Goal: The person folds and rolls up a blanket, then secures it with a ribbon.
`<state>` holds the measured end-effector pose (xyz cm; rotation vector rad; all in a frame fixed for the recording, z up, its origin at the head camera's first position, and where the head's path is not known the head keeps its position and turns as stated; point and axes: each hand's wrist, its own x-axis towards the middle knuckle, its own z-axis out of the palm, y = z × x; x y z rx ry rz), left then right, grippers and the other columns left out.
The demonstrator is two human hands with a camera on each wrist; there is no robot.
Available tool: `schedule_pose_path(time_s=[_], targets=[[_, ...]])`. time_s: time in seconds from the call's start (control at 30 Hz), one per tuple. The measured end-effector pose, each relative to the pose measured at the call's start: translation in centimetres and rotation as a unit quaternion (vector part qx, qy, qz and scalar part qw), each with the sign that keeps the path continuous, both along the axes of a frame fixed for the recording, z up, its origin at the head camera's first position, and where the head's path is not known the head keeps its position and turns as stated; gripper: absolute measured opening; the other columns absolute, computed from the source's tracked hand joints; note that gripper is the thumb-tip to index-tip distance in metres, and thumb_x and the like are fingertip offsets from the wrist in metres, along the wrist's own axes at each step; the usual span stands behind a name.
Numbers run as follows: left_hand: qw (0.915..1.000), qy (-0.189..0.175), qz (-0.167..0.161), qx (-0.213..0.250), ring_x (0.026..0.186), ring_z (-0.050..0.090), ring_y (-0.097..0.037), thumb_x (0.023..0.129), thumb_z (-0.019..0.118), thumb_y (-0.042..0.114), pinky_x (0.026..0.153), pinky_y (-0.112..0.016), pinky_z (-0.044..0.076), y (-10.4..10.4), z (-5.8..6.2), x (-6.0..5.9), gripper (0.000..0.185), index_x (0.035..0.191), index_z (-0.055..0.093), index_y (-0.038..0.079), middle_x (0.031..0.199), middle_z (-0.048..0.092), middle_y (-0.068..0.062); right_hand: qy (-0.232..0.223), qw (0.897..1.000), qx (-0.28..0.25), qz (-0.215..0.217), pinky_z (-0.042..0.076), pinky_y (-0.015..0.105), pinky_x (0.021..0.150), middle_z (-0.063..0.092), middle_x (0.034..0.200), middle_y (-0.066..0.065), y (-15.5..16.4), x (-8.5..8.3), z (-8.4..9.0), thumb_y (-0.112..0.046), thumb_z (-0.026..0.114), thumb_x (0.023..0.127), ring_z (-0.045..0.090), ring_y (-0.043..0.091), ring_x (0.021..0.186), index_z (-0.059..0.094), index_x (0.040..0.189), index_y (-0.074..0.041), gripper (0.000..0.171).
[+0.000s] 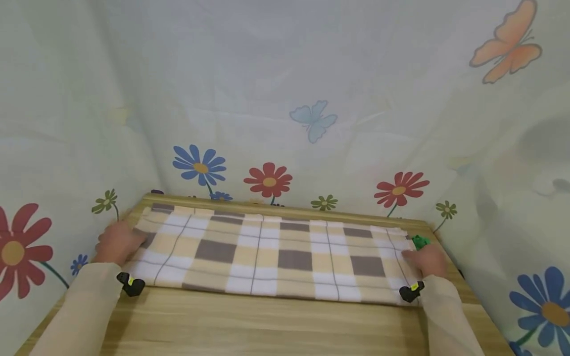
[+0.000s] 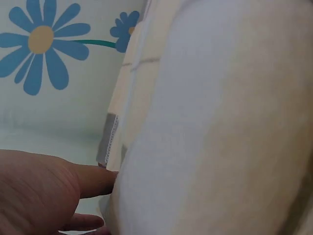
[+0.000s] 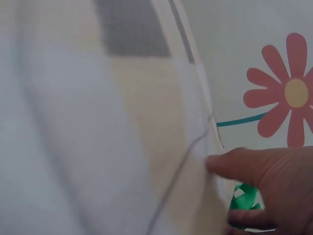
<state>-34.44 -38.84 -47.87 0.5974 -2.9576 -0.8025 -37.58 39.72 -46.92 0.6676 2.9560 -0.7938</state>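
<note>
Folded blanket (image 1: 276,257) on table (image 1: 267,321), L hand (image 1: 117,242) at its left end, R hand (image 1: 426,259) at right end, curtain (image 1: 285,99) behind
</note>
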Motion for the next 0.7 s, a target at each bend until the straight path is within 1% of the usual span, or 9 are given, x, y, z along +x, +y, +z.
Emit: schedule_pose_path(time_s=[0.07, 0.13, 0.2, 0.27, 0.33, 0.47, 0.57, 0.6, 0.7], targets=[[0.9999, 0.002, -0.016, -0.004, 0.080, 0.055, -0.042, 0.087, 0.063, 0.023, 0.068, -0.052, 0.047, -0.1, 0.2, 0.4, 0.046, 0.103, 0.057, -0.019, 0.097, 0.060, -0.035, -0.039, 0.999, 0.005, 0.028, 0.053, 0.046, 0.073, 0.065, 0.089, 0.029, -0.4, -0.2, 0.7, -0.035, 0.072, 0.089, 0.059, 0.033, 0.081, 0.063, 0.101, 0.019, 0.056], [0.9993, 0.014, -0.035, 0.000, 0.070, 0.054, -0.034, 0.087, 0.064, 0.021, 0.062, -0.045, 0.046, -0.1, 0.1, 0.6, 0.036, 0.088, 0.059, -0.014, 0.078, 0.060, -0.026, -0.051, 0.997, 0.010, 0.057, 0.053, 0.053, 0.086, 0.064, 0.110, 0.037, -0.7, -0.5, 1.1, -0.032, 0.072, 0.089, 0.060, 0.038, 0.094, 0.061, 0.114, 0.023, 0.061], [0.9986, 0.019, -0.047, 0.014, 0.063, 0.052, -0.027, 0.087, 0.064, 0.020, 0.056, -0.040, 0.043, -0.1, 0.0, 0.6, 0.029, 0.077, 0.055, -0.006, 0.065, 0.054, -0.015, -0.046, 0.996, 0.008, 0.074, 0.051, 0.057, 0.093, 0.062, 0.119, 0.040, -1.0, -0.7, 1.2, -0.027, 0.070, 0.089, 0.061, 0.041, 0.099, 0.059, 0.118, 0.024, 0.060], [0.9983, 0.010, -0.047, 0.033, 0.059, 0.050, -0.023, 0.088, 0.066, 0.021, 0.053, -0.035, 0.040, -0.2, -0.3, 0.4, 0.030, 0.070, 0.052, 0.001, 0.061, 0.049, -0.005, -0.024, 0.996, 0.007, 0.080, 0.050, 0.059, 0.095, 0.061, 0.122, 0.040, -1.2, -1.0, 1.3, -0.022, 0.070, 0.089, 0.061, 0.043, 0.102, 0.057, 0.122, 0.023, 0.057], [0.9979, -0.004, -0.039, 0.051, 0.064, 0.051, -0.024, 0.089, 0.068, 0.023, 0.054, -0.034, 0.040, -0.4, -0.3, 0.3, 0.031, 0.073, 0.052, 0.002, 0.066, 0.050, -0.005, 0.008, 0.996, 0.008, 0.088, 0.050, 0.059, 0.096, 0.060, 0.127, 0.039, -1.4, -1.3, 1.4, -0.017, 0.068, 0.090, 0.060, 0.044, 0.105, 0.056, 0.129, 0.020, 0.055], [0.9961, -0.044, -0.032, 0.069, 0.082, 0.053, -0.031, 0.091, 0.071, 0.031, 0.065, -0.038, 0.043, -1.0, 0.0, 0.2, 0.040, 0.093, 0.057, -0.006, 0.090, 0.058, -0.020, 0.087, 0.992, 0.025, 0.089, 0.050, 0.060, 0.094, 0.060, 0.128, 0.038, -1.7, -1.6, 1.8, -0.012, 0.069, 0.090, 0.061, 0.048, 0.108, 0.055, 0.133, 0.016, 0.054], [0.9947, -0.066, -0.036, 0.069, 0.092, 0.055, -0.037, 0.092, 0.070, 0.038, 0.073, -0.045, 0.048, -1.5, 0.3, 0.4, 0.061, 0.112, 0.056, -0.018, 0.109, 0.058, -0.035, 0.116, 0.989, 0.041, 0.078, 0.052, 0.055, 0.079, 0.067, 0.106, 0.035, -1.6, -1.6, 2.1, -0.016, 0.073, 0.088, 0.060, 0.046, 0.093, 0.063, 0.113, 0.018, 0.044], [0.9941, -0.073, -0.032, 0.073, 0.096, 0.057, -0.040, 0.092, 0.070, 0.040, 0.078, -0.048, 0.050, -1.5, 0.4, 0.4, 0.069, 0.119, 0.053, -0.022, 0.116, 0.057, -0.039, 0.115, 0.990, 0.042, 0.074, 0.051, 0.051, 0.072, 0.067, 0.093, 0.032, -1.5, -1.5, 2.2, -0.018, 0.075, 0.087, 0.059, 0.043, 0.086, 0.064, 0.102, 0.017, 0.039], [0.9916, -0.095, -0.018, 0.085, 0.111, 0.055, -0.050, 0.092, 0.070, 0.046, 0.091, -0.057, 0.050, -1.6, 0.6, 0.6, 0.090, 0.134, 0.041, -0.028, 0.131, 0.047, -0.046, 0.084, 0.994, 0.035, 0.067, 0.046, 0.043, 0.065, 0.063, 0.077, 0.021, -1.4, -1.0, 2.8, -0.022, 0.079, 0.085, 0.052, 0.033, 0.076, 0.066, 0.089, 0.015, 0.040]])
